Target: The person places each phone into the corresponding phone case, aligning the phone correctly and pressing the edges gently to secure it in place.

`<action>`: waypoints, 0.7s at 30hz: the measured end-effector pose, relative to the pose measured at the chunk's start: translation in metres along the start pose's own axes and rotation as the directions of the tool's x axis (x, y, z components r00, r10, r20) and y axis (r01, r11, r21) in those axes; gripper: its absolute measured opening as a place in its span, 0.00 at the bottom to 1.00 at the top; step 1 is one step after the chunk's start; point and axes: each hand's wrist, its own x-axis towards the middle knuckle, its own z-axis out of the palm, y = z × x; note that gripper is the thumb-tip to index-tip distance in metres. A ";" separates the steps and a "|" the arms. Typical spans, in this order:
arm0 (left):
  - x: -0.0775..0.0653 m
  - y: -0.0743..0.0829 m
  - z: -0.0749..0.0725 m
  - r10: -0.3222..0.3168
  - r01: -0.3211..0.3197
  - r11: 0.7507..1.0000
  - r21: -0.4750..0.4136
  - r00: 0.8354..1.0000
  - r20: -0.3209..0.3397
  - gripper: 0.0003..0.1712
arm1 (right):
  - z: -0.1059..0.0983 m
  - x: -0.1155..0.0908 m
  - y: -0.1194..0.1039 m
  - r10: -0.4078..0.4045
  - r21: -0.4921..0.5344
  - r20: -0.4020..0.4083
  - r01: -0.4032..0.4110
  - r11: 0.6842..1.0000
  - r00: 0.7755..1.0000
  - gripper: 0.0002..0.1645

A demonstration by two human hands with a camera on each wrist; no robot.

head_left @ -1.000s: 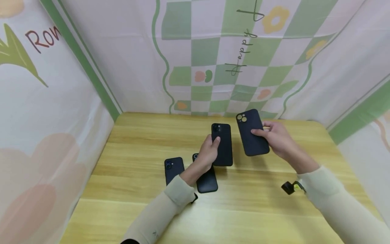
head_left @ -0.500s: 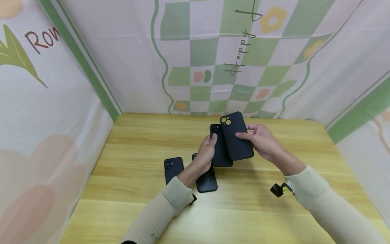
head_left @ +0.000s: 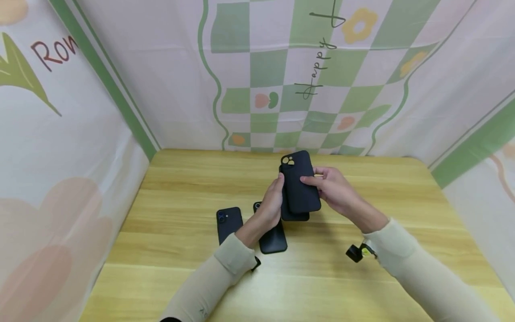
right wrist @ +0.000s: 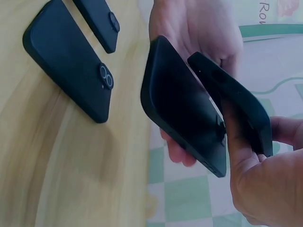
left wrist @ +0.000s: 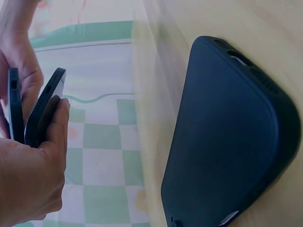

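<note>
My left hand (head_left: pixel 271 203) holds a black phone (head_left: pixel 295 217) up above the table, gripping it by its left edge. My right hand (head_left: pixel 335 190) pinches a thin black phone case (head_left: pixel 303 194) by its right side, thumb on the outer back. Camera cutouts show as see-through holes at the case's top left. In the head view the case covers most of the phone. From the right wrist view, the phone (right wrist: pixel 182 101) and the case (right wrist: pixel 248 104) stand tilted to each other, a gap between them narrowing on one side; whether they touch I cannot tell.
Two more black phones lie camera side up on the wooden table (head_left: pixel 169 201): one (head_left: pixel 228 221) at the left, another (head_left: pixel 274 239) partly under my left forearm. A printed fabric backdrop (head_left: pixel 173 89) rises behind the table and along both sides.
My right hand has carried the case leftward, from apart at the phone's right to in front of the phone. The left hand and its phone have stayed nearly still.
</note>
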 end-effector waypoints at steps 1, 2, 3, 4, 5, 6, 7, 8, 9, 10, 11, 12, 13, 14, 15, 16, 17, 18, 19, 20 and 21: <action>0.000 0.000 0.000 0.004 -0.004 1.000 -0.006 1.000 0.007 0.42 | 0.001 0.000 0.001 0.004 0.003 0.004 -0.004 1.000 1.000 0.20; -0.001 0.000 0.000 0.005 -0.005 1.000 -0.011 1.000 0.012 0.42 | 0.002 0.001 0.001 0.005 0.005 0.007 -0.005 1.000 1.000 0.20; -0.001 0.000 0.000 0.005 -0.004 1.000 -0.016 1.000 0.017 0.42 | 0.003 0.001 0.002 0.007 0.009 0.011 -0.007 1.000 1.000 0.19; -0.002 0.000 0.000 0.005 -0.004 1.000 -0.023 1.000 0.020 0.42 | 0.004 0.001 0.002 0.006 0.013 0.014 -0.006 1.000 1.000 0.19; -0.003 0.001 0.000 0.005 -0.004 1.000 -0.028 1.000 0.024 0.41 | 0.005 0.001 0.003 0.004 0.017 0.014 -0.005 1.000 1.000 0.19; -0.004 0.001 0.000 0.007 -0.006 0.999 -0.034 1.000 0.028 0.41 | 0.006 0.001 0.003 0.003 0.021 0.016 -0.003 1.000 1.000 0.19; -0.004 0.002 -0.001 0.008 -0.007 0.999 -0.041 0.999 0.033 0.40 | 0.007 0.001 0.004 0.002 0.026 0.017 -0.003 1.000 1.000 0.20; -0.005 0.002 -0.001 0.010 -0.008 0.999 -0.049 0.999 0.035 0.39 | 0.008 0.001 0.004 0.001 0.030 0.020 -0.002 1.000 1.000 0.20; -0.005 0.002 -0.001 0.010 -0.008 0.998 -0.057 0.999 0.037 0.38 | 0.009 0.001 0.005 0.001 0.034 0.024 -0.001 0.999 1.000 0.21; -0.006 0.003 -0.001 0.010 -0.008 0.998 -0.064 0.999 0.038 0.37 | 0.010 0.001 0.005 0.000 0.039 0.028 -0.001 0.999 1.000 0.21; -0.006 0.003 -0.002 0.009 -0.006 0.998 -0.069 0.999 0.038 0.36 | 0.011 0.001 0.005 0.001 0.044 0.029 -0.002 0.999 1.000 0.21; -0.006 0.003 -0.002 0.006 -0.003 0.997 -0.074 0.999 0.037 0.35 | 0.012 0.001 0.006 0.000 0.051 0.031 -0.002 0.999 1.000 0.22; -0.006 0.003 -0.002 0.002 0.000 0.997 -0.079 0.999 0.035 0.35 | 0.013 0.000 0.006 0.001 0.056 0.030 -0.003 0.998 1.000 0.22; -0.006 0.003 -0.002 0.000 0.003 0.997 -0.083 0.999 0.033 0.35 | 0.014 0.000 0.007 0.000 0.064 0.030 -0.002 0.998 1.000 0.22; -0.006 0.002 -0.002 -0.001 0.004 0.996 -0.088 0.999 0.033 0.35 | 0.014 0.000 0.007 0.000 0.069 0.026 -0.002 0.998 1.000 0.22; -0.006 0.002 -0.002 -0.002 0.005 0.996 -0.091 0.999 0.033 0.35 | 0.015 0.000 0.008 0.001 0.074 0.022 -0.003 0.997 1.000 0.22; -0.006 0.002 -0.002 -0.002 0.005 0.995 -0.096 0.999 0.034 0.35 | 0.015 0.000 0.008 0.001 0.078 0.018 -0.003 0.997 1.000 0.22; -0.006 0.002 -0.002 -0.002 0.005 0.995 -0.100 0.999 0.033 0.35 | 0.016 0.000 0.009 0.001 0.081 0.016 -0.002 0.997 1.000 0.23; -0.007 0.002 -0.002 -0.002 0.005 0.994 -0.105 1.000 0.030 0.36 | 0.016 0.000 0.009 0.001 0.082 0.013 -0.002 0.997 1.000 0.23; -0.007 0.002 -0.003 -0.002 0.005 0.994 -0.111 1.000 0.028 0.36 | 0.017 0.000 0.010 0.000 0.084 0.014 -0.002 0.996 1.000 0.24; -0.007 0.002 -0.003 -0.003 0.006 0.993 -0.115 1.000 0.025 0.35 | 0.017 0.001 0.011 0.001 0.084 0.015 -0.002 0.996 1.000 0.26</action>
